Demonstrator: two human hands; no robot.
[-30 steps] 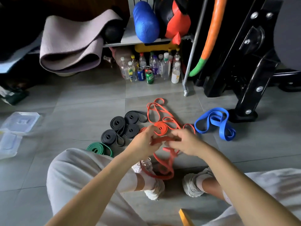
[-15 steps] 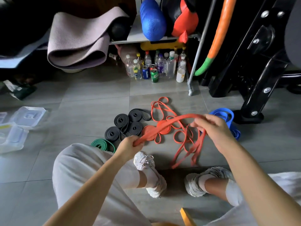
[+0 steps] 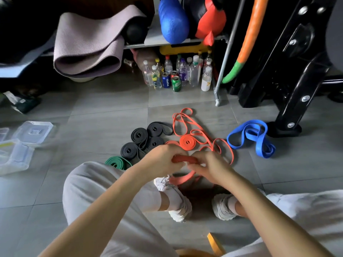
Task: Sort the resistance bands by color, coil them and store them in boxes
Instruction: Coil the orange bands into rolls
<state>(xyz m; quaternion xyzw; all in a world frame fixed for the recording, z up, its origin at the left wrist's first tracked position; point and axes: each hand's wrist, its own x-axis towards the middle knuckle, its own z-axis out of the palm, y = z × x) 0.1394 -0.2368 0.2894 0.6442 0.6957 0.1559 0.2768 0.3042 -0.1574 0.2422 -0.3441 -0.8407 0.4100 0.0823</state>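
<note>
Left hand point(image 3: 163, 160) and right hand point(image 3: 209, 167) are gripping an orange band point(image 3: 183, 159) above the shoes.
Both hands' fingers are curling round it, its slack hanging floorward; beyond are lying an orange coil point(image 3: 187, 142), black coils point(image 3: 139, 135), a green coil point(image 3: 117, 162), a loose blue band point(image 3: 250, 138) rightward, and clear boxes point(image 3: 16, 154) far left.

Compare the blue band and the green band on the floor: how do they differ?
The blue band lies loose in open loops; the green band is rolled into a flat coil. The blue band sprawls wide; the green band is compact. The green band lies beside the black coils; the blue band lies apart from them. Both rest on the floor, untouched.
</note>
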